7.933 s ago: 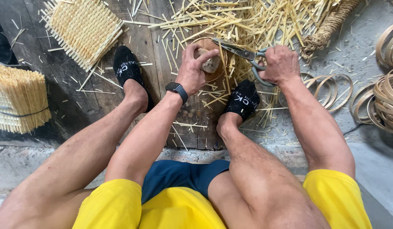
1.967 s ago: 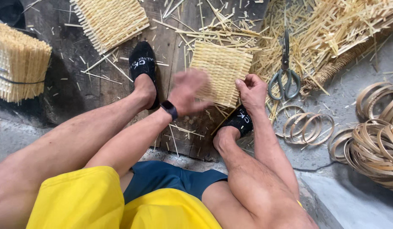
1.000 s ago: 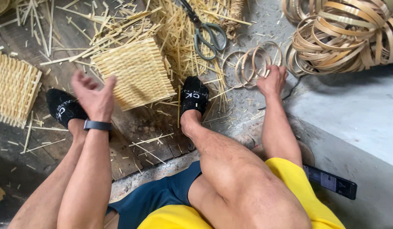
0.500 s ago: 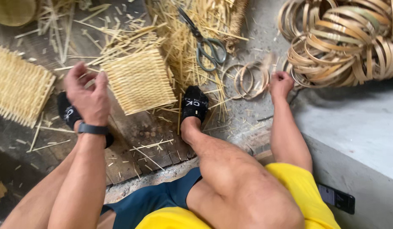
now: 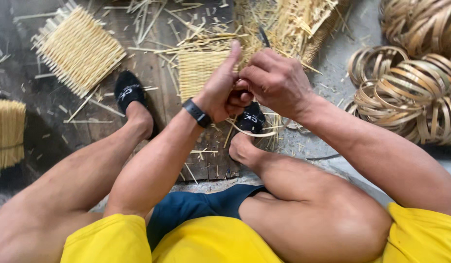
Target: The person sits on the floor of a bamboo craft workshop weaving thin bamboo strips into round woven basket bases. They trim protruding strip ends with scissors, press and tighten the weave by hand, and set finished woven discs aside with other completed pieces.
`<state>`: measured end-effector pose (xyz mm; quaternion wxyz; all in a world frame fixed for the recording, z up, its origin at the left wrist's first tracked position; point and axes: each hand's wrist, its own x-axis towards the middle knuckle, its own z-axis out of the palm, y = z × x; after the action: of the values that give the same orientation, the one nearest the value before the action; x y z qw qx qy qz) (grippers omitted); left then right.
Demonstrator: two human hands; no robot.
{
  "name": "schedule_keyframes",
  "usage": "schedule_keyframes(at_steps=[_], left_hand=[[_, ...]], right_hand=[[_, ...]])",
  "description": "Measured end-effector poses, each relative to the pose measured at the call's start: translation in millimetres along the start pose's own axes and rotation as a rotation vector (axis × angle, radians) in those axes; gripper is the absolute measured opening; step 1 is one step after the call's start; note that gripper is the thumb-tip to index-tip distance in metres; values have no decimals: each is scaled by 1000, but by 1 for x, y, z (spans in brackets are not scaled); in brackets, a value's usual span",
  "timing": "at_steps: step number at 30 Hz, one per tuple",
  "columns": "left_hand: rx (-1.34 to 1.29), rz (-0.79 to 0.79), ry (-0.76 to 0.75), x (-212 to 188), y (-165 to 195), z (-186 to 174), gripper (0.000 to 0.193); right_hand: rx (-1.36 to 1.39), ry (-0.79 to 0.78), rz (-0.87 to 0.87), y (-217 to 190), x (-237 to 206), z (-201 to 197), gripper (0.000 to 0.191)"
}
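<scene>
Seated person seen from above, legs drawn up, both hands meeting over the right foot. The left hand (image 5: 220, 90) is curled, thumb raised, its fingers pressed against those of the right hand (image 5: 276, 80), which is closed in a loose fist. Together they pinch a thin bamboo hoop (image 5: 254, 132); only its lower arc shows, curving below the hands and across the right shoe (image 5: 250, 119). How each finger grips the strip is hidden by the knuckles. A dark watch (image 5: 196, 112) sits on the left wrist.

Directly behind the hands lies a woven mat (image 5: 198, 70), flat on the wooden board (image 5: 159, 73), partly covered by the left hand. A second mat (image 5: 77, 48) lies tilted at upper left, well apart from the hands, and the left shoe (image 5: 128, 91) rests between the two mats. A bundle of cut sticks (image 5: 6, 131) stands at the left edge. Loose splints (image 5: 284, 22) are heaped above the hands, with a dark tool blade just visible among them; its kind cannot be told. At right, on the concrete floor (image 5: 332, 83), a pile of coiled hoops (image 5: 410, 97) lies near the right forearm, not touching it. Yellow shorts (image 5: 211, 243) fill the lower edge.
</scene>
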<state>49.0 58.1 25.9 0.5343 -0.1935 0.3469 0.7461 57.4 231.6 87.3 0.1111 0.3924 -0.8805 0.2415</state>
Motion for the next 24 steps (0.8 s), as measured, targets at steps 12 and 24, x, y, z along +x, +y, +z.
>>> schedule_keyframes(at_steps=[12, 24], left_hand=[[-40, 466, -18, -24, -8, -53, 60], [-26, 557, -42, -58, 40, -109, 20]], right_hand=[[191, -102, 131, 2, 46, 54, 18], [1810, 165, 882, 20, 11, 82, 33]])
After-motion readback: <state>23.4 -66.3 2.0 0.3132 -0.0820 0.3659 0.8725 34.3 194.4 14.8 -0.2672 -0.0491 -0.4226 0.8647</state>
